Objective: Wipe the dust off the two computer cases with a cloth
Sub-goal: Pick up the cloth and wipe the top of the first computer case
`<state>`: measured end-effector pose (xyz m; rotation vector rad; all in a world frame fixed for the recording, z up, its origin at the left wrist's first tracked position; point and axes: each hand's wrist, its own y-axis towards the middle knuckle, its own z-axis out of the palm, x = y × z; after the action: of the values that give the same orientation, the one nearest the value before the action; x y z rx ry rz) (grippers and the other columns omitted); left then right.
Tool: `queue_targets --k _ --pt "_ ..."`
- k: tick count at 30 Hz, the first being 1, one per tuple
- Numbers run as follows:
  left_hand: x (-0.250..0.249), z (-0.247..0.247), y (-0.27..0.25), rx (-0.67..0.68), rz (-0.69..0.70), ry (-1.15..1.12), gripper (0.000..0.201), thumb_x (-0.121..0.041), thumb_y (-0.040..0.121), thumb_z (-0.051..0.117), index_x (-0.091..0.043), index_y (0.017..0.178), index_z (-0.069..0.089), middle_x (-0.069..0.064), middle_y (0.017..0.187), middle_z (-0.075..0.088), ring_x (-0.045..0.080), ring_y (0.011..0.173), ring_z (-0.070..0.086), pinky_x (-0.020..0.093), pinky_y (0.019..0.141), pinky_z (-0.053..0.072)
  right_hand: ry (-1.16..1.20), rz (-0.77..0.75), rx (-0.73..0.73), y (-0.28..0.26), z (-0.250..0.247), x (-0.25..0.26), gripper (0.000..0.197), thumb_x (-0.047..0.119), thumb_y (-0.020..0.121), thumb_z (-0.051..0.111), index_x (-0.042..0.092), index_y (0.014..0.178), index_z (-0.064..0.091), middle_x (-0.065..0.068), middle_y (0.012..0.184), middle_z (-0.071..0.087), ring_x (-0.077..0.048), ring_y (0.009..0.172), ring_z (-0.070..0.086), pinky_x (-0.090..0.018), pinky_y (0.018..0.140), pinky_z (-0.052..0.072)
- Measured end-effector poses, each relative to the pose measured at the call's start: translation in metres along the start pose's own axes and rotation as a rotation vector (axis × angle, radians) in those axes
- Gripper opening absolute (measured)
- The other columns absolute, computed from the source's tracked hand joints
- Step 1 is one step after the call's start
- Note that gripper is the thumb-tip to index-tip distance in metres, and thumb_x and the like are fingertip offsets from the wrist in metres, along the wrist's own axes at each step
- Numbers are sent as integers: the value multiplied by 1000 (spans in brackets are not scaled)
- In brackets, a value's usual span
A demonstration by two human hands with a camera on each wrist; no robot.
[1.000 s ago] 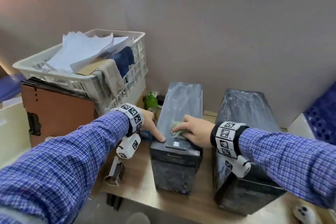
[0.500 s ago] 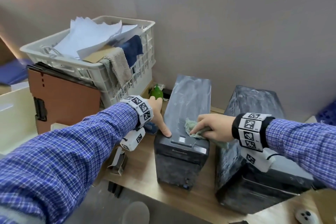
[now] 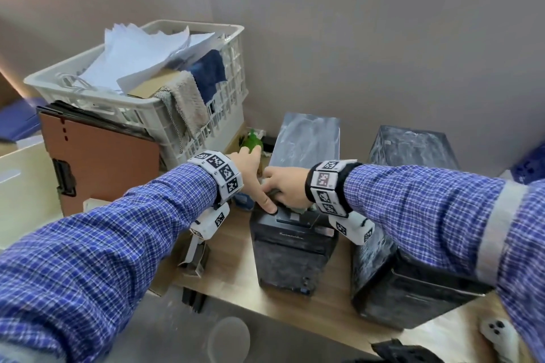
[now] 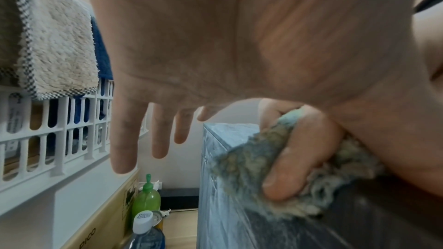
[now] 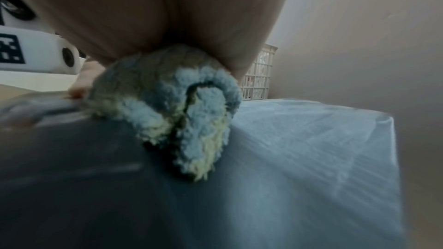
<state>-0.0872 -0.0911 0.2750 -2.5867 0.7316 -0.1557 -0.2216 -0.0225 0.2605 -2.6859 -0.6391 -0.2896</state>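
Note:
Two dusty black computer cases stand side by side on the desk: the left case (image 3: 306, 138) and the right case (image 3: 413, 153). My right hand (image 3: 284, 188) grips a bunched blue-green cloth (image 5: 172, 113) and presses it on the near end of the left case's top (image 5: 311, 139), close to its left edge. The cloth (image 4: 242, 160) also shows under my right fingers in the left wrist view. My left hand (image 3: 250, 177) is open, with its thumb on the case's front left corner and its fingers (image 4: 124, 139) hanging straight beside the case.
A white basket (image 3: 188, 132) with papers and towels sits on a brown box (image 3: 100, 156) to the left. A green bottle (image 3: 252, 143) and a white-capped bottle (image 4: 143, 221) stand between box and case. The wall is close behind. A white device (image 3: 498, 330) lies at the desk's front right.
My right hand has swept the cloth leftward across the left case's top, from its right edge to beside my left thumb. The left hand has stayed put.

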Motion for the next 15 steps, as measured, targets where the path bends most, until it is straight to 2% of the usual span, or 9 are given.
queue_targets --k 3,5,6,9,11,13,15 --pt "3 3 -2 18 -17 -63 171 -87 23 77 -20 157 -5 8 154 29 28 138 39 50 107 43 39 10 -36 -23 6 -15 39 16 99 46 33 132 57 2 105 38 -14 87 43 -28 90 38" --pt "6 5 -3 31 -23 -116 172 -86 23 79 -22 157 -8 7 156 26 28 140 37 52 107 43 35 48 -27 -47 12 -34 42 17 100 44 39 134 54 6 102 35 -11 85 43 -22 83 35" --pt "6 6 -4 37 -22 -127 171 -86 24 79 -22 157 -7 6 156 27 28 140 38 52 107 43 39 67 -20 -61 16 -44 43 19 99 43 44 133 53 9 101 35 -11 86 46 -23 83 36" --pt "6 4 -4 59 -10 -127 158 -85 30 80 -23 155 6 4 151 37 27 132 46 50 103 47 80 102 15 -93 26 -70 48 22 97 41 50 135 47 15 104 36 -11 91 51 -34 92 43" --pt "5 1 -3 92 -4 -116 152 -83 35 81 -23 155 10 2 151 39 25 131 48 48 102 47 60 80 -12 -102 32 -77 47 23 100 41 52 137 43 16 108 36 -11 92 53 -34 91 45" --pt "3 -2 -1 124 0 -105 152 -80 38 82 -25 157 7 0 156 36 25 135 46 48 106 45 32 55 -51 -101 34 -78 46 24 101 42 53 137 43 16 110 36 -13 90 54 -34 88 45" --pt "1 -5 2 145 9 -104 149 -77 40 85 -26 156 8 -1 155 38 26 135 46 47 107 44 43 55 -83 -93 32 -82 46 22 100 44 51 136 45 12 108 39 -13 89 53 -33 86 45"
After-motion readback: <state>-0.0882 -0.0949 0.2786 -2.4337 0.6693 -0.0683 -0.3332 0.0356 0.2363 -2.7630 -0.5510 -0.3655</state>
